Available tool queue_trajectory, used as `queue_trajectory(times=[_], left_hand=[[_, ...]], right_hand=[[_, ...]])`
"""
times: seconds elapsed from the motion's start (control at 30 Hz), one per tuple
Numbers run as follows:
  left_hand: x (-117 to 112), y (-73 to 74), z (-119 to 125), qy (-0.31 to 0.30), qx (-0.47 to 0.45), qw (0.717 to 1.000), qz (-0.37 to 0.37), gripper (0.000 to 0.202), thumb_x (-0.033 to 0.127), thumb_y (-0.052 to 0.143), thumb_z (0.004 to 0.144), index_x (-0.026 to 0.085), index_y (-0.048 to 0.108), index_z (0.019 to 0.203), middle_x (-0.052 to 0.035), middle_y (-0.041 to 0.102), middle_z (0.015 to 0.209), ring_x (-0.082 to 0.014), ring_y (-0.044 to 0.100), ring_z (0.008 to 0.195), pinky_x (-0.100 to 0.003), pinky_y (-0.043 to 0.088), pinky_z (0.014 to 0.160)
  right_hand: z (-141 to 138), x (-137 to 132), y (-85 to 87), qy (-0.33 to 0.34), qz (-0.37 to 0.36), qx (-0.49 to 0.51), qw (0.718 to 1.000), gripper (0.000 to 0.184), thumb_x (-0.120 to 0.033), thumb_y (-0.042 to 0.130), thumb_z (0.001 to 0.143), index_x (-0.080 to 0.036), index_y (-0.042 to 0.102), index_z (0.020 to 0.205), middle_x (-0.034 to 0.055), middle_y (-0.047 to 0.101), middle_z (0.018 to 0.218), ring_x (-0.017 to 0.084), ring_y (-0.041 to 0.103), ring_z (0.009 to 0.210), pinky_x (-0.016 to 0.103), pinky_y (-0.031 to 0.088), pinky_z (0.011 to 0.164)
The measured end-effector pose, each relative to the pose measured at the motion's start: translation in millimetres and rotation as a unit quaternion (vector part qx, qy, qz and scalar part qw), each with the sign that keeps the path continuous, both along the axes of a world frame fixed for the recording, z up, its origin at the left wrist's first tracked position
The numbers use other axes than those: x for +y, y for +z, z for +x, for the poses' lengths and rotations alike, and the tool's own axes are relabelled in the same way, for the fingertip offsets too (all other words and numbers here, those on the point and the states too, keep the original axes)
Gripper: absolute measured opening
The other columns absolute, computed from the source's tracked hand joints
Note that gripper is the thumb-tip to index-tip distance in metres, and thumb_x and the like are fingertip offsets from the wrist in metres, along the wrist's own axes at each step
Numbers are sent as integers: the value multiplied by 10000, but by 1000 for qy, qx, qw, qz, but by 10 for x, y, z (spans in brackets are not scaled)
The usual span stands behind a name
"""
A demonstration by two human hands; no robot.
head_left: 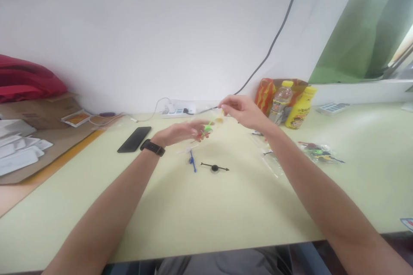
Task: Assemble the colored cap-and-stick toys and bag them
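My left hand (182, 132), with a black watch at the wrist, is raised over the pale green table (200, 206) with its fingers around small green and red plastic pieces (206, 130). My right hand (240, 109) pinches the top of a clear plastic bag (211, 122) that hangs between the two hands. On the table below lie a blue plastic pin (192, 161) and a black pointer piece with a round hub (214, 167).
A black phone (134, 139) lies at the left, a white power strip (178, 111) with cables along the wall. Two bottles (292, 105) and an orange bag stand at the right, with clear bags of coloured parts (318, 152) nearby. Cardboard and white packets lie far left.
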State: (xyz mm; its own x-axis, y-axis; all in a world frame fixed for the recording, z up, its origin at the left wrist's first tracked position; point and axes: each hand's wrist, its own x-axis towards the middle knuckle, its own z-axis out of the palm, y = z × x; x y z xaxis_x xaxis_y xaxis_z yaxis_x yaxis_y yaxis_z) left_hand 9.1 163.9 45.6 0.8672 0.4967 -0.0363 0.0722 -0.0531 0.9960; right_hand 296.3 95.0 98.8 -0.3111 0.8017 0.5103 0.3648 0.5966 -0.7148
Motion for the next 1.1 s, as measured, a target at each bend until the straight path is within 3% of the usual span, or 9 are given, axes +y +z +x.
queue_trajectory(times=[0.17,0.37,0.57,0.67,0.8,0.9,1.0,1.1], left_hand=[[1,-5,-13,18,-15,1000,-14,675,335,679,850,236,591,1512,-154,616,1430,-366,541,1321,-444,473,998],[3,4,-19,10,-14,1000,-12,662,329,680,861,259,594,1513,-130,573,1512,-347,544,1287,-438,456,1003],[-4,-11,-4,9,-10,1000,-16,657,326,681,862,268,596,1511,-132,628,1427,-344,551,1291,-440,456,1002],[-11,5,2,23,-15,999,-26,622,326,671,872,275,612,1489,-120,657,1381,-334,567,1282,-437,460,995],[-6,57,-33,42,-30,998,-41,581,285,668,870,224,639,1446,-133,689,1282,-301,613,1162,-403,471,925],[2,115,-74,83,-137,984,-78,558,339,659,815,173,686,1347,-149,703,1179,-292,636,1040,-406,498,874],[-3,184,-89,136,-269,948,-103,614,408,615,785,173,673,1349,-144,712,1120,-296,654,999,-433,528,875],[-14,225,-75,166,-288,937,-106,648,378,601,799,166,637,1411,-132,719,1100,-275,674,978,-420,549,874]], right_hand=[[-9,103,-45,-48,27,102,993,193,-381,694,898,-189,704,905,33,681,768,159,613,690,294,461,626],[108,169,-5,-96,81,205,971,150,-343,669,893,-204,720,920,22,623,727,149,567,648,290,432,582],[39,113,-19,-94,16,145,985,125,-302,684,863,-188,727,893,22,664,693,130,530,569,278,418,542],[-26,55,-32,-54,-29,72,995,142,-322,707,880,-185,718,916,28,710,715,123,520,535,282,427,545],[-45,100,-87,-84,34,55,994,256,-456,689,943,-200,692,931,22,691,745,157,597,626,282,430,571],[-65,255,-238,-135,80,82,984,259,-453,620,985,-209,664,911,8,646,744,173,635,702,289,469,635],[-174,407,-521,-161,65,55,983,161,-335,596,968,-207,649,884,3,651,754,171,629,710,304,498,694],[-388,438,-873,-86,-10,-47,995,166,-313,615,956,-189,692,1036,65,749,976,202,677,857,347,538,815]])
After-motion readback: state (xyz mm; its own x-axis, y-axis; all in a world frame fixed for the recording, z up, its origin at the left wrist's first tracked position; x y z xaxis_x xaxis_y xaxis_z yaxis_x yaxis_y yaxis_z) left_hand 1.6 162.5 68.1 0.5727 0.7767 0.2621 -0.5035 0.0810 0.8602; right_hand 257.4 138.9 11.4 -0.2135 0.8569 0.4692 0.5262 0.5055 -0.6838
